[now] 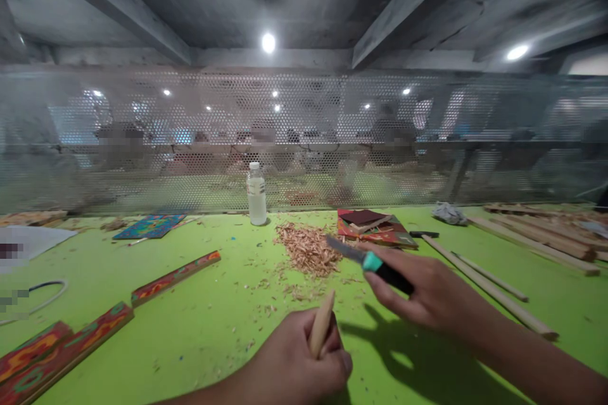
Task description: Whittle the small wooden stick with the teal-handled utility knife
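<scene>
My left hand point(304, 357) is wrapped round a pale wooden stick point(322, 324), whose tapered end points up out of the fist. To its upper right, my right hand point(420, 285) grips a knife point(380, 266) with a black and teal handle. The knife's grey blade points to the upper left, over a pile of wood shavings point(306, 248), and is apart from the stick. Smaller shavings lie scattered around the pile on the green table point(213, 329).
A bottle point(257, 196) stands behind the shavings. Painted wooden strips point(175, 277) lie at left, with a blue painted board point(151, 226) behind. Red boards point(403, 235), long sticks point(494, 291) and crumpled paper point(449, 213) lie at right. A perforated screen point(304, 183) borders the back.
</scene>
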A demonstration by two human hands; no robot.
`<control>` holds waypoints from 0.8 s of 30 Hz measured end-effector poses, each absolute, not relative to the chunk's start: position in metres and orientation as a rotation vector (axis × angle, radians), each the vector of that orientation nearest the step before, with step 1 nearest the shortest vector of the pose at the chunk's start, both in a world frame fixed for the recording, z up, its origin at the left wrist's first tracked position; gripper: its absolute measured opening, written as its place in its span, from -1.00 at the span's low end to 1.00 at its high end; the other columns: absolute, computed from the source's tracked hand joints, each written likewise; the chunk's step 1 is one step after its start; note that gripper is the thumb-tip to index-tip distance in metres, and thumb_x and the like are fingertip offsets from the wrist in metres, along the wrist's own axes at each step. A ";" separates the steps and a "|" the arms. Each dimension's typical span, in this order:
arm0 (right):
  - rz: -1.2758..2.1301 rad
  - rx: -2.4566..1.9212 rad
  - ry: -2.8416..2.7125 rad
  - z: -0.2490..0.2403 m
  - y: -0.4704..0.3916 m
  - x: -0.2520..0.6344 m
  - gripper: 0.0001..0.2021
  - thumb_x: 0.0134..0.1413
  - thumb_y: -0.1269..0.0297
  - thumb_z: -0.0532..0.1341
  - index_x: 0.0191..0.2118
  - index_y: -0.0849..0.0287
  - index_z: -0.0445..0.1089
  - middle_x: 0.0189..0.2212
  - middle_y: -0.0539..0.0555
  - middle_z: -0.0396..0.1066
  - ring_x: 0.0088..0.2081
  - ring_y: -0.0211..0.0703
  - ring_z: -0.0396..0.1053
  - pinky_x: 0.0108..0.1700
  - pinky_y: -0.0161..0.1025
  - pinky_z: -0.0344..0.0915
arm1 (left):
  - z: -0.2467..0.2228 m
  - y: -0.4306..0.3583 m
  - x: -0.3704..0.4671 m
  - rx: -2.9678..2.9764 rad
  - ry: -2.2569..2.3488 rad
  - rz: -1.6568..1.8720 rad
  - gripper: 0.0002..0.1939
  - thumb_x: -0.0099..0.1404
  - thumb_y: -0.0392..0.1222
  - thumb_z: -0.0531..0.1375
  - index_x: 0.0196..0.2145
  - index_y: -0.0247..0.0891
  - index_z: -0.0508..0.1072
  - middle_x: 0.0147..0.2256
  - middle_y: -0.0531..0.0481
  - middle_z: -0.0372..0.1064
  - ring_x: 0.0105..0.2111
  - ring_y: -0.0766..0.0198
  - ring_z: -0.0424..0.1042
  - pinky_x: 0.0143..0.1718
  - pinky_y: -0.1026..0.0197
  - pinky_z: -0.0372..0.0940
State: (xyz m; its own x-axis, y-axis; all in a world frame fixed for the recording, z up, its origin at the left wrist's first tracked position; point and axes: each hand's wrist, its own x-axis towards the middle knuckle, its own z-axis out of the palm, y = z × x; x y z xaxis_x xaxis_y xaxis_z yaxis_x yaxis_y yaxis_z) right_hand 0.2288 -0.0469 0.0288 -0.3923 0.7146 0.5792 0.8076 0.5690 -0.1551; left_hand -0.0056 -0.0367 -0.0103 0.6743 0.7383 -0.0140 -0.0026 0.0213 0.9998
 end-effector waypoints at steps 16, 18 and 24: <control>-0.057 -1.138 -2.133 0.014 -0.049 0.214 -0.78 0.33 0.22 0.08 -0.02 0.08 0.41 -0.18 0.17 0.62 -0.16 0.10 0.61 -0.16 -0.02 0.57 | -0.018 -0.041 -0.007 1.142 0.623 0.815 -0.54 0.24 0.19 0.37 -0.19 -0.18 0.32 -0.40 0.18 0.05 -0.47 0.40 0.04 -0.46 0.28 -0.03; 0.014 -1.146 -2.140 0.012 -0.050 0.211 -0.77 0.33 0.22 0.10 -0.01 0.08 0.41 -0.16 0.18 0.62 -0.17 0.09 0.60 -0.15 -0.01 0.56 | -0.017 -0.042 -0.005 1.048 0.624 0.799 -0.53 0.25 0.25 0.33 -0.21 -0.15 0.30 -0.44 0.20 0.02 -0.53 0.42 -0.02 -0.52 0.27 -0.10; 0.202 -1.259 -2.121 0.003 -0.046 0.208 -0.72 0.45 0.11 0.01 -0.20 0.07 0.40 -0.40 0.05 0.51 -0.37 -0.07 0.49 -0.32 -0.14 0.46 | -0.003 -0.046 -0.001 0.968 0.627 0.922 -0.56 0.20 0.17 0.33 -0.33 -0.14 0.22 -0.43 0.18 0.09 -0.50 0.38 0.06 -0.46 0.28 0.02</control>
